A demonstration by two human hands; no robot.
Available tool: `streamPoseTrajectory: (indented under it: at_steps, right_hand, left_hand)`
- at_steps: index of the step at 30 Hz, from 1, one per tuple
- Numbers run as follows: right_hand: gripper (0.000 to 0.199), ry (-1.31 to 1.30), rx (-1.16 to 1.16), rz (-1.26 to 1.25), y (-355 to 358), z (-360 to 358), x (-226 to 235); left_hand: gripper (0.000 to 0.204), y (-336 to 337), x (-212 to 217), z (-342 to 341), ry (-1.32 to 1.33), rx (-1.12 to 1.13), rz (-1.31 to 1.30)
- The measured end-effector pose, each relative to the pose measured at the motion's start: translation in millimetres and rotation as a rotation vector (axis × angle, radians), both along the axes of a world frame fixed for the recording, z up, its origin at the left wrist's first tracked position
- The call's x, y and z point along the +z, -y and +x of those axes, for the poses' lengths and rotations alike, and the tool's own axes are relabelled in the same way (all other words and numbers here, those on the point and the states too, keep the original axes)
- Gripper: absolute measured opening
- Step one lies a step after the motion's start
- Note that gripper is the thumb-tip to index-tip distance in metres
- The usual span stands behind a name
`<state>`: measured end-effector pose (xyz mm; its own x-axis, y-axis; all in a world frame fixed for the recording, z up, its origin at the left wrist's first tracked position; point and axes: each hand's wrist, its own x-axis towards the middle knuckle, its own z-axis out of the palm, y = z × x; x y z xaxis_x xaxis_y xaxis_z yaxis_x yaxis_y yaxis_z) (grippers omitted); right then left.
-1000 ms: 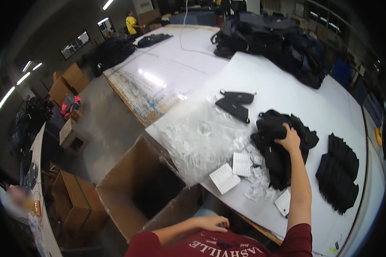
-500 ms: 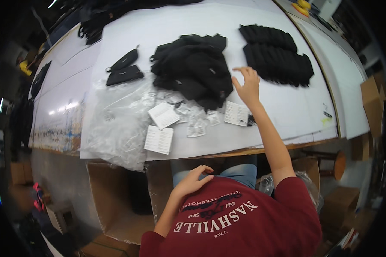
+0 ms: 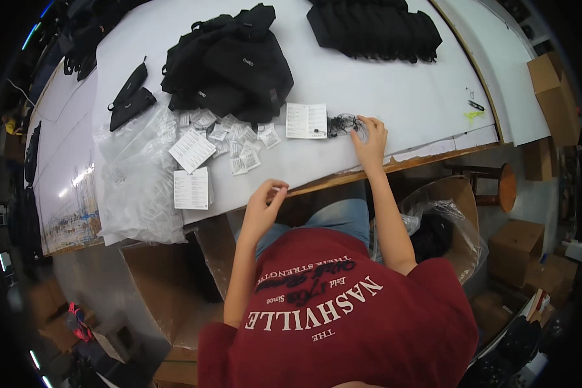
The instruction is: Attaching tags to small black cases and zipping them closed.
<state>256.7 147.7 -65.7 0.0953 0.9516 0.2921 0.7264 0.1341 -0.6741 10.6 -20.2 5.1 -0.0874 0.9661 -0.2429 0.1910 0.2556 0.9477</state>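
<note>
My right hand (image 3: 370, 145) reaches over the table with thumb and forefinger apart, at the right end of a tangle of thin black cords (image 3: 344, 125). Whether the fingertips touch the cords, I cannot tell. My left hand (image 3: 262, 205) is by the table's front edge, its fingers curled in toward the thumb; anything between them is too small to make out. A stack of printed white cards (image 3: 302, 121) lies beside the cords. Further left are small white sachets (image 3: 244, 155), more white cards (image 3: 193, 150) and a clear plastic bag (image 3: 136, 187) with sachets inside.
Black fabric pouches lie in a heap (image 3: 229, 64), with two apart (image 3: 132, 107) at its left. Overlapping black pouches (image 3: 375, 32) form rows at the far right. A small black tool (image 3: 476, 105) lies near the right edge. Cardboard boxes (image 3: 168, 291) and a wooden stool (image 3: 499, 187) stand below.
My right hand has come back from beside the pouch heap to the black cords. My left hand has risen from my lap to the table's front edge. The view has shifted.
</note>
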Motion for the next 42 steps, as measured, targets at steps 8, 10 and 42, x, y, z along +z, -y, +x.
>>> streamPoseTrajectory:
  at_steps: [8, 10, 42]
  right_hand:
    - [0.02, 0.064, 0.071, 0.145, 3.2, -19.5, 33.8]
    - [0.02, 0.114, 0.188, 0.109, 8.5, -37.0, 42.4]
    - [0.02, 0.132, 0.361, -0.257, 52.6, -58.1, 69.8]
  left_hand:
    - [0.024, -65.5, -22.7, 11.0, -0.138, 0.134, 0.107]
    - [0.027, -96.8, -24.0, 14.5, -0.317, 0.17, 0.172]
    - [0.033, -7.5, -5.6, -29.0, 0.208, 0.399, 0.011]
